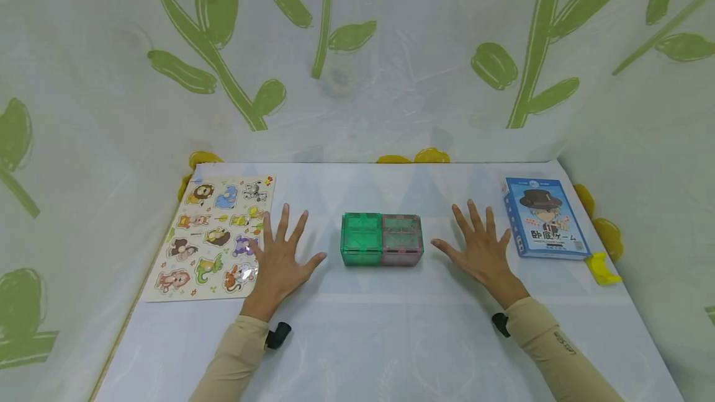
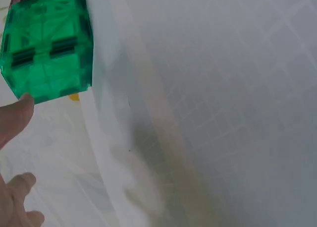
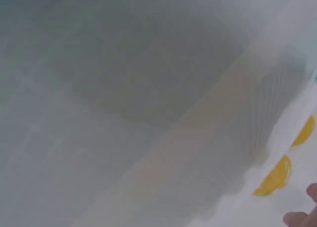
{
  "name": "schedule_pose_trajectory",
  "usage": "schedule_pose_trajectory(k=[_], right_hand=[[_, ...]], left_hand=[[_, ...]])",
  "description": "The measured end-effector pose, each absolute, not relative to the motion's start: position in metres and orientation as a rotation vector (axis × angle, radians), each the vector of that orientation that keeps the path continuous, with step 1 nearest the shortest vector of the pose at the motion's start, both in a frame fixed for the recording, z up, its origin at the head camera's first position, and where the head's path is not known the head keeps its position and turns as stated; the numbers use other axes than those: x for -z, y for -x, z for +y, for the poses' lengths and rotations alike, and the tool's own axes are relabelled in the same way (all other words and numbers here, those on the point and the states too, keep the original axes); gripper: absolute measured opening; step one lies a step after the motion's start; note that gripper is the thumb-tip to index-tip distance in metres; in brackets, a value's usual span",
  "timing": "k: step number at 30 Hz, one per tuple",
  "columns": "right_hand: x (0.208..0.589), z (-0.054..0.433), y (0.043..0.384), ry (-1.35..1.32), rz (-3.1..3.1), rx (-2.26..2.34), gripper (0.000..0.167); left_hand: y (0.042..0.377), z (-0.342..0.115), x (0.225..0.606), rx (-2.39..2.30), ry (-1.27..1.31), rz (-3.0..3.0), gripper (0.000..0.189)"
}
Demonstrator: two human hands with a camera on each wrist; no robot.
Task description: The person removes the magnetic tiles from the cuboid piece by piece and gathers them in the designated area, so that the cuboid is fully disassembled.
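Two translucent blocks, one green (image 1: 361, 239) and one pinkish (image 1: 402, 240), sit side by side in the middle of the table. To their left, my left hand (image 1: 281, 265) is spread with straight fingers and holds nothing. Its fingertips overlap the right edge of an animal puzzle board (image 1: 187, 247) in the head view. My right hand (image 1: 481, 252) is spread on the other side of the blocks, its thumb pointing toward the pinkish one. In the left wrist view the green block (image 2: 47, 48) shows beyond the thumb. Only fingertips (image 3: 299, 218) of the right hand appear in the right wrist view.
A blue game box (image 1: 546, 219) with a hat-wearing cartoon figure lies at the right of the table. Beside its lower corner is a small yellow object (image 1: 603, 269). Pale walls printed with flowers and leaves (image 1: 357, 116) enclose the back and sides of the white table (image 1: 368, 340).
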State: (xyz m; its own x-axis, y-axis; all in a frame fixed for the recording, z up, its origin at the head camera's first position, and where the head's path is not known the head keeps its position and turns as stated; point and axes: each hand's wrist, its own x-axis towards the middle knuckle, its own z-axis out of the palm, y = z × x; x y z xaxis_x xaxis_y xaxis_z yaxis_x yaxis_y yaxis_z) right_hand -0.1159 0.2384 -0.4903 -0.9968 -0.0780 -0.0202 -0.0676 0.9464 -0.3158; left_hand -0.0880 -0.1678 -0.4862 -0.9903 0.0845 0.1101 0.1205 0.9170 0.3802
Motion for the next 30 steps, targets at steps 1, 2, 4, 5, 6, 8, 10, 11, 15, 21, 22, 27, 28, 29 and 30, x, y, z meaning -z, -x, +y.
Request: schedule_pose_trajectory(k=[1, 2, 4, 5, 6, 8, 10, 11, 15, 21, 22, 27, 28, 29, 30], right_hand=[[0.489, 0.238, 0.117, 0.111, 3.051, 0.513, 0.095], [0.487, 0.238, 0.117, 0.108, 3.019, 0.561, 0.096], [0.482, 0.237, 0.119, 0.127, 2.934, 0.712, 0.095], [0.479, 0.236, 0.12, 0.142, 2.871, 0.815, 0.094], [0.475, 0.234, 0.121, 0.169, 2.803, 0.92, 0.093], [0.469, 0.228, 0.123, 0.249, 2.655, 1.113, 0.09], [0.462, 0.219, 0.125, 0.362, 2.554, 1.201, 0.087], [0.46, 0.215, 0.126, 0.423, 2.526, 1.21, 0.088], [0.453, 0.202, 0.129, 0.573, 2.531, 1.114, 0.093], [0.452, 0.197, 0.128, 0.563, 2.591, 1.037, 0.092], [0.452, 0.197, 0.128, 0.566, 2.598, 1.038, 0.092], [0.454, 0.192, 0.122, 0.566, 2.605, 1.068, 0.09], [0.454, 0.191, 0.12, 0.573, 2.608, 1.071, 0.09], [0.454, 0.19, 0.119, 0.577, 2.614, 1.075, 0.089], [0.453, 0.189, 0.118, 0.588, 2.622, 1.073, 0.089]], left_hand=[[0.088, -0.168, 0.486, 0.619, 0.174, -2.997, 0.096], [0.089, -0.168, 0.487, 0.661, 0.199, -3.004, 0.097], [0.09, -0.165, 0.487, 0.802, 0.261, -3.022, 0.1], [0.091, -0.163, 0.486, 0.906, 0.292, -3.028, 0.102], [0.092, -0.16, 0.486, 1.024, 0.317, -3.029, 0.104], [0.097, -0.151, 0.485, 1.273, 0.374, -3.003, 0.108], [0.104, -0.141, 0.484, 1.468, 0.426, -2.966, 0.111], [0.108, -0.135, 0.485, 1.543, 0.443, -2.951, 0.112], [0.121, -0.12, 0.491, 1.644, 0.505, -2.938, 0.113], [0.126, -0.119, 0.496, 1.76, 0.447, -2.908, 0.111], [0.126, -0.12, 0.495, 1.77, 0.443, -2.902, 0.111], [0.12, -0.128, 0.495, 1.787, 0.431, -2.909, 0.11], [0.118, -0.13, 0.495, 1.79, 0.427, -2.912, 0.11], [0.116, -0.132, 0.494, 1.804, 0.42, -2.912, 0.11], [0.115, -0.133, 0.493, 1.818, 0.418, -2.91, 0.11]])
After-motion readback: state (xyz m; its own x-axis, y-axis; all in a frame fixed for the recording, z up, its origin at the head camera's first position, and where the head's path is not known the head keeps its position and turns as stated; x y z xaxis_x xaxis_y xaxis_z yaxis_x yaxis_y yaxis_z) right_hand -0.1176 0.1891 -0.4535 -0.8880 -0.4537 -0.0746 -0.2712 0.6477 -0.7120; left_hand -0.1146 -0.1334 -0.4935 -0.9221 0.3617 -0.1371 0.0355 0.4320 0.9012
